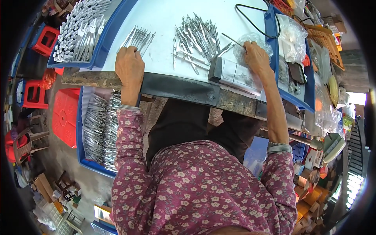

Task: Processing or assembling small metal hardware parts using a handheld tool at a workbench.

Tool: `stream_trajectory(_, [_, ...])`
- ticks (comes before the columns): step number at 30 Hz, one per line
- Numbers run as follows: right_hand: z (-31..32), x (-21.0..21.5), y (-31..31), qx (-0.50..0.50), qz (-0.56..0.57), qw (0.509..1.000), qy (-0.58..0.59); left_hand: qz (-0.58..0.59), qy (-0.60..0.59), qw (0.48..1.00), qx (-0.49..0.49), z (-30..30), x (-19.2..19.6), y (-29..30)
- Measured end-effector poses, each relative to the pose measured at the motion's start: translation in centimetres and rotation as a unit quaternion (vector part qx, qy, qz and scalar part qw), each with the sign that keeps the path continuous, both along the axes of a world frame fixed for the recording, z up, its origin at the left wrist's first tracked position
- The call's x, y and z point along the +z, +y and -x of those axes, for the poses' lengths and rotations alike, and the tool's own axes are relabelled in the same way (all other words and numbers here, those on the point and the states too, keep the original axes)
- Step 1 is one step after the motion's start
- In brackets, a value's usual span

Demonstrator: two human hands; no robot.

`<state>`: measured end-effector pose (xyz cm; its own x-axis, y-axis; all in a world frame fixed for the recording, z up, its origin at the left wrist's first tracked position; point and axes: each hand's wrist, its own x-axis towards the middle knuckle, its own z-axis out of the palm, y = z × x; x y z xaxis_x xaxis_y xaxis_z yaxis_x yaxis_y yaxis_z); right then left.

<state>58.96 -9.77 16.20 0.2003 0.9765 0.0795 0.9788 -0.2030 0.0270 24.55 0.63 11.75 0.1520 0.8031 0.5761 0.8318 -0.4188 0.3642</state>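
My left hand (130, 64) is closed, its fingers bent down over the near ends of a small fanned bunch of thin silvery metal pieces (138, 37). What those fingers grip, if anything, is hidden. On the right, my right hand (257, 58) pinches a thin dark rod (232, 39) that slants up to the left. Just beyond that hand lies a clear plastic bag (253, 38). A box-shaped block (237, 76) with a dark end sits at the table's near edge, below the right hand. Between my hands is a larger loose pile of slender metal pieces (199, 36).
A blue tray (102, 49) of white-ended pieces stands at the table's left. Another blue tray (81, 135) with metal pieces sits lower down, beside a red stool (65, 117). At right, a blue bin (276, 51) holds plastic bags. A black cable (250, 20) loops over the far right.
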Motion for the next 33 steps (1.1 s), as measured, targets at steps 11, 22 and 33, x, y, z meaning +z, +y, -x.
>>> stream_trajectory(11, [-0.9,0.1,0.1,0.027,-0.001,0.999,0.025,0.04,-0.079,0.973,-0.215,-3.5,2.1,-2.3])
stream_trajectory(22, [-0.8,0.7,-0.7,-0.003,-0.079,0.991,0.108,0.085,0.021,0.942,-0.325,-7.5,2.3,-2.7])
stream_trajectory(33, [-1.6,0.7,-0.5,-0.063,-0.213,0.902,0.37,0.089,0.061,0.917,-0.385,-7.5,3.1,-2.6])
